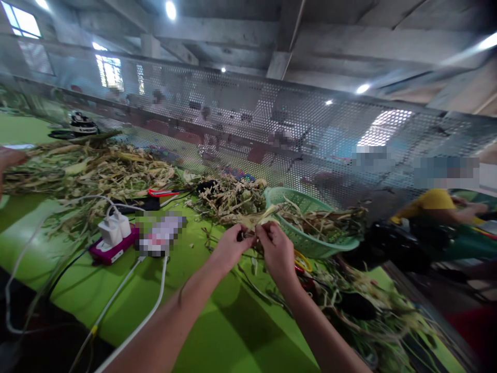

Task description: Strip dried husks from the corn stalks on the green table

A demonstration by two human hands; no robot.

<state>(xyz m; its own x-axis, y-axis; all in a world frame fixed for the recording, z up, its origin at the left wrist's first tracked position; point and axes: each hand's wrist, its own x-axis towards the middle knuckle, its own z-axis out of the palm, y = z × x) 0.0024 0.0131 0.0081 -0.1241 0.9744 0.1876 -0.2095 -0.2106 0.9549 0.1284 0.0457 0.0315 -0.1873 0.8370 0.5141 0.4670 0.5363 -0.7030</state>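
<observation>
My left hand [233, 244] and my right hand [276, 247] meet close together above the green table [217, 316]. Both are closed in a pinch on a withered, pale yellow-green plant piece [267, 213], which sticks up past the fingertips. Its lower part is hidden by my fingers. Just beyond my right hand stands a light green plastic basket [334, 248] with holes, holding brown and green dried leaves [314, 218]. A heap of dry plant trimmings [233, 199] lies behind my hands.
Along the mesh screen [233, 124] spreads a larger heap of dry stalks [104, 168]. A purple power strip [112, 253] with chargers, a phone [163, 233] and white cables occupy the left. Red-handled scissors [165, 193] lie behind. Someone in a yellow sleeve [430, 203] sits at right; another person's hand [11, 157] shows far left.
</observation>
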